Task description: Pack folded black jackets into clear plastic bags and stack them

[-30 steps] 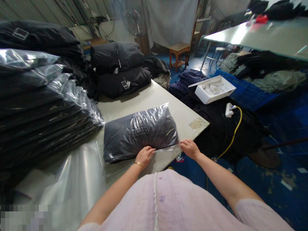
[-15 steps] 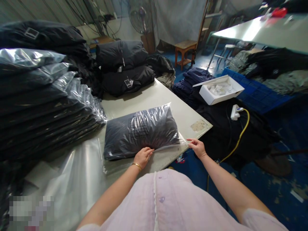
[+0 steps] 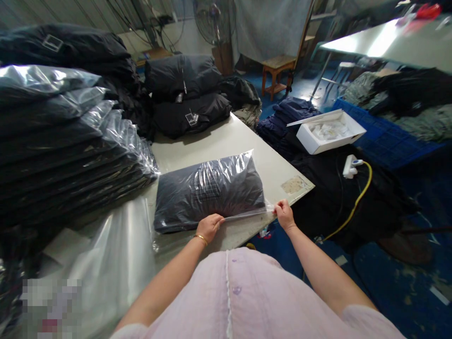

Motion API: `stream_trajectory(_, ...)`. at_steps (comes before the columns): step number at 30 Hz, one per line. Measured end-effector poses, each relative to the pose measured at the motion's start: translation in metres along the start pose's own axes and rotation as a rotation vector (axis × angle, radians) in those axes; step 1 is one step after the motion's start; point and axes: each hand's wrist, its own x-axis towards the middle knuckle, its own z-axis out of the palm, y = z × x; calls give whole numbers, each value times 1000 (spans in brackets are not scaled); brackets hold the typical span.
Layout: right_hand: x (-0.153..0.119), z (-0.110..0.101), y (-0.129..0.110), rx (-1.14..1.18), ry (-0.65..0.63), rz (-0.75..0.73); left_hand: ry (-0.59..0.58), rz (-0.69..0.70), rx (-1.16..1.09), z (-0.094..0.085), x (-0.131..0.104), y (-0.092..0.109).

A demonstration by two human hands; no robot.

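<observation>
A clear plastic bag (image 3: 243, 162) with a folded dark garment (image 3: 176, 193) inside lies flat on the pale table (image 3: 212, 136) before me. My right hand (image 3: 284, 215) is closed on the bag's near right corner, just off the table edge. Along the near edge of the bag, my left hand (image 3: 209, 227) has its fingers curled and pressed together on the plastic. Between the two hands the bag's edge runs taut and straight.
Bagged dark garments (image 3: 70, 127) rise in a tall stack at left. Loose clear bags (image 3: 120, 249) lie nearer me. Folded black jackets (image 3: 187, 113) stand behind. Right of the table are an open white box (image 3: 318, 146), a power strip (image 3: 350, 167) and a yellow cable (image 3: 356, 200).
My right hand has closed from a fingertip touch into a grip on the bag's corner. My left fingers have curled tighter on the near edge. The view has shifted slightly.
</observation>
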Motion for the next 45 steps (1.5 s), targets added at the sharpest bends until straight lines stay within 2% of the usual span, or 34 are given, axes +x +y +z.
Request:
stream_trajectory(3, -2, 6, 5, -178, 155, -39, 0, -55, 35, -6, 5, 8)
stream_trajectory(6, -3, 10, 9, -391, 234, -92, -47, -124, 16, -10, 12, 14)
stream_trajectory(11, 0, 12, 13, -748, 234, -105, -116, -323, -97, -10, 25, 20)
stream_trajectory(15, 2, 14, 14, -909, 243, -92, -122, -439, -183, -10, 33, 23)
stream_trajectory(20, 10, 17, 9, -962, 146, -147, -106, -533, -52, -5, 38, 31)
stream_trajectory(23, 12, 16, 5, -965, 145, -211, -94, -563, 74, 0, 39, 38)
stream_trajectory(29, 8, 12, 2, -961, 217, -262, -91, -574, 132, 6, 39, 48)
stream_trajectory(33, 6, 11, 6, -889, 281, -169, -108, -557, 99, 5, 36, 50)
stream_trajectory(37, 5, 7, 0, -768, 453, -81, -115, -532, 76, 6, 32, 47)
stream_trajectory(39, -5, 9, -11, -764, 383, -178, -120, -509, 73, 6, 31, 45)
stream_trajectory(40, -13, 14, -19, -771, 280, -269, -123, -496, 71, 7, 31, 44)
stream_trajectory(43, -48, 38, -40, -782, -137, -574, -124, -457, 56, 5, 31, 41)
stream_trajectory(45, -73, 60, -49, -828, -316, -686, -117, -435, 33, 3, 29, 38)
